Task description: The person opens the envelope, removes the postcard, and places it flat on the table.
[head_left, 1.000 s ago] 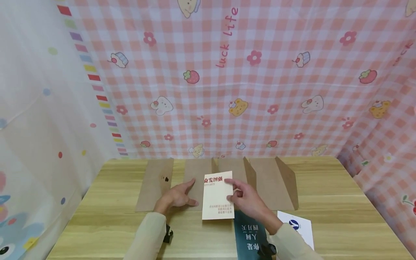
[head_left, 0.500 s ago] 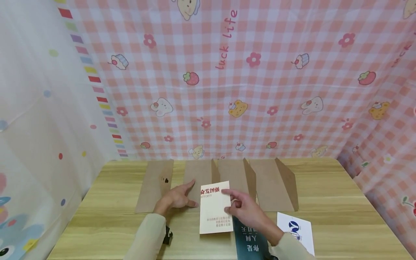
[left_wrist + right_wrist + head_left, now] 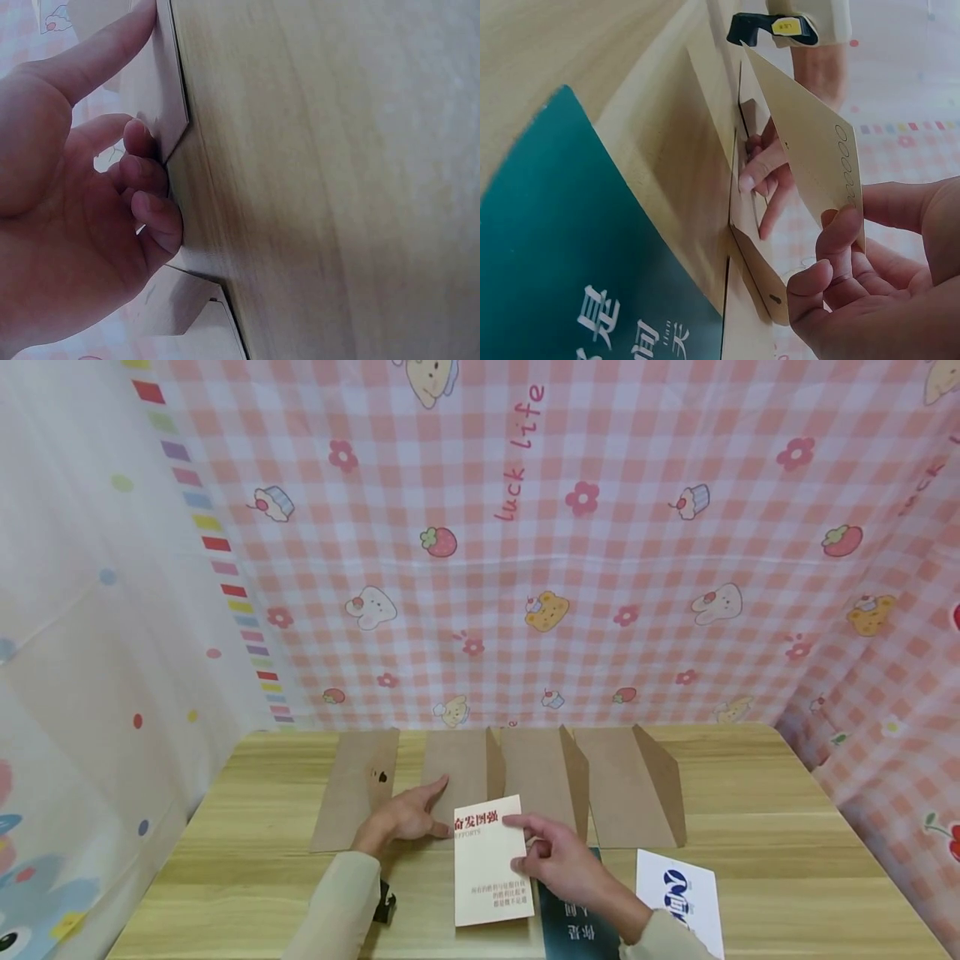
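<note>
Cream card, lettered in red, is clear of the worktop, its right edge pinched by the fingers of the right hand. The left hand is apart from it, fingers spread, resting on the brown envelope second from the left, just behind the card. For a neat job, I'd say, pinch lightly near the edge so the card doesn't bow, and press the envelope flat enough that it can't slide. The card's free left side probably needs watching most, being unsupported.

Further out, a green card lies partly beneath the right forearm, with a white card to its right. Three other envelopes share the back row, before a checked cloth.
</note>
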The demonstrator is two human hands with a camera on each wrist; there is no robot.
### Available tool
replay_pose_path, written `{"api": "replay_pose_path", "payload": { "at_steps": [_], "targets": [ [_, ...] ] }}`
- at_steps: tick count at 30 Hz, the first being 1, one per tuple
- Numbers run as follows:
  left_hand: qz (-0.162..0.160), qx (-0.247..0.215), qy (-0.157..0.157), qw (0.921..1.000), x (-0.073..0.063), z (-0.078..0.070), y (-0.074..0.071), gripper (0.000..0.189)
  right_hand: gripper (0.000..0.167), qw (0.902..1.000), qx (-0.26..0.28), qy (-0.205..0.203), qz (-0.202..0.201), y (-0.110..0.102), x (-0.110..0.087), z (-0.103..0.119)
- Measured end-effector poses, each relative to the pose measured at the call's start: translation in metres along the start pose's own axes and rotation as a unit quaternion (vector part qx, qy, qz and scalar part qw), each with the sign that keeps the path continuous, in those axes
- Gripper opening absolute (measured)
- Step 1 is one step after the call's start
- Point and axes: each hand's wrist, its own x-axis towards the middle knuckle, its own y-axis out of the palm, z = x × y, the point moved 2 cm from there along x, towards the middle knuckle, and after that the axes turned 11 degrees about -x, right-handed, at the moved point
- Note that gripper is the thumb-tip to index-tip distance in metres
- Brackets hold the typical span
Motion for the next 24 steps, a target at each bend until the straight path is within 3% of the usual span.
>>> {"api": "replay_pose_path", "payload": {
  "at_steps": [14,24],
  "targets": [
    [-0.002,0.006,0.001,1.0000,0.000,0.000,0.001,0.095,0.051,0.9997,-0.021,-0.002,0.012,0.008,-0.006,-0.004],
    [-0.005,0.009,0.001,0.9999,0.001,-0.001,0.000,0.094,0.051,0.9996,-0.005,0.009,0.027,0.013,-0.011,-0.007]
  ]
}}
